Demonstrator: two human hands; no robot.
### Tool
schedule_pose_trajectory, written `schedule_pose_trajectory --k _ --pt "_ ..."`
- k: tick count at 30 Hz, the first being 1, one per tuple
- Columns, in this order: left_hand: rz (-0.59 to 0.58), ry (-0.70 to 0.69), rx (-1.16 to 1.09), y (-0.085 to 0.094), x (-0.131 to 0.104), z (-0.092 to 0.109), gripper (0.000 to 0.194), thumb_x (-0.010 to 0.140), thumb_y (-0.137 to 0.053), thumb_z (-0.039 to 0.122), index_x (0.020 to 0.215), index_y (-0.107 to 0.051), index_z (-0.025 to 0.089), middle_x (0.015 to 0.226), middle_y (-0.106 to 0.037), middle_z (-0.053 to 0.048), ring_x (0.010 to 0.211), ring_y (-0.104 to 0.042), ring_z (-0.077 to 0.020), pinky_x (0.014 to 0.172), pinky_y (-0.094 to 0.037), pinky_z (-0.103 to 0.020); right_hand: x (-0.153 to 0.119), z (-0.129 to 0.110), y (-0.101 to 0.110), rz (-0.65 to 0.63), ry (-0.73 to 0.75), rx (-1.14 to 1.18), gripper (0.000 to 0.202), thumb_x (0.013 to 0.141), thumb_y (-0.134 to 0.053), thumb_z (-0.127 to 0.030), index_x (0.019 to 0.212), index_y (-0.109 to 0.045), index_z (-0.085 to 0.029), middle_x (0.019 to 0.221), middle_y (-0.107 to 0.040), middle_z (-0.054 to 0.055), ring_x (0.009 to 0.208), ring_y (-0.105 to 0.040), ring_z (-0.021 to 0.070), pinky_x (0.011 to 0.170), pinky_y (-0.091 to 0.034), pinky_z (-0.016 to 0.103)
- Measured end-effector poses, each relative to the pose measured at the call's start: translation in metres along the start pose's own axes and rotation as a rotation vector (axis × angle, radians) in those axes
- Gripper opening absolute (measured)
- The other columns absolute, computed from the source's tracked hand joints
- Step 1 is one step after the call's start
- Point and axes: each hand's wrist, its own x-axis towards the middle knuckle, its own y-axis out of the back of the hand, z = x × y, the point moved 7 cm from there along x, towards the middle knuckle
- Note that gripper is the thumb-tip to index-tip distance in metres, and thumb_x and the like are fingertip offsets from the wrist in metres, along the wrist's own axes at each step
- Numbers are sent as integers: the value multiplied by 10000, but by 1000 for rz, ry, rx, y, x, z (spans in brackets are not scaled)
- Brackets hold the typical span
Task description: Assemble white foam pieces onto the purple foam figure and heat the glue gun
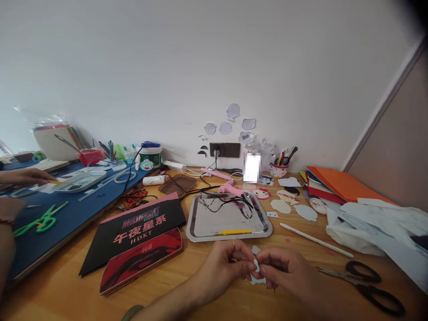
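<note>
Far left, another person's hand [23,177] rests by a small tray [78,180] on the blue mat [67,218]. Green scissors [42,220] lie on the mat too. Next comes a black box [133,232] w/ a red box [142,259] in front of it, both flat on the table [67,290].

In the middle sits a metal tray [200,232] w/ a yellow stick [234,232] and black wire inside. A pink glue gun [230,188] lies just behind it.

Near the front, the left hand [222,267] and right hand [287,272] meet, tips touching. Both pinch a small white piece [257,266]. It sits between the fingertips, just above the table, in front of the tray. More white shape shows under the hands; can't tell if it's the same piece.

Looks like the step is fitting or pressing this bit, prob. mid-way. Next move likely needs a soft, steady pinch so the tiny piece doesn't slip or bend.

To the right: white cutouts [306,211], a thin white rod [316,240], black scissors [364,283], white cloth [374,227] and orange paper [344,185].
</note>
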Motion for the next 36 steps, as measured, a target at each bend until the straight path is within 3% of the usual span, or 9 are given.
schedule_pose_trajectory --k 9,16,22,25,28,36 --pt "114 -104 289 7 -1 11 129 721 -627 236 748 -628 110 650 -628 -36 595 -573 -111 566 -418 -214 5 16 6 -2 -21 87 255 746 -584 -420 775 -617 -168 654 -598 -15 513 -544 64 496 -440 182" --pt "111 -262 554 -4 -9 31 81 718 -605 164 757 -661 121 720 -622 -55 686 -565 -134 653 -439 -250 6 15 8 45 -24 121 253 669 -670 -378 760 -589 -157 593 -589 -26 495 -542 69 486 -446 188" --pt "99 -160 369 2 -4 14 239 673 -686 233 867 -596 125 726 -641 -44 667 -593 -134 640 -456 -247 4 13 3 87 11 118 241 691 -656 -361 735 -540 -154 570 -544 -48 498 -526 58 482 -436 174" --pt "117 -126 307 7 -2 7 192 664 -696 253 745 -590 114 682 -647 -44 637 -601 -134 606 -451 -230 3 11 0 72 23 125 240 713 -638 -367 732 -535 -151 592 -549 -41 513 -527 58 489 -438 175" --pt "136 -140 323 8 -2 10 178 657 -699 259 651 -603 109 663 -641 -45 625 -595 -132 591 -447 -224 2 9 -1 49 29 144 241 720 -627 -377 736 -541 -152 634 -566 -28 527 -538 66 500 -449 187" --pt "149 -201 410 2 -6 24 98 682 -672 205 698 -643 113 698 -626 -48 652 -585 -132 612 -454 -238 0 4 3 33 22 108 229 740 -599 -382 734 -589 -153 647 -586 -16 524 -535 69 518 -451 194"
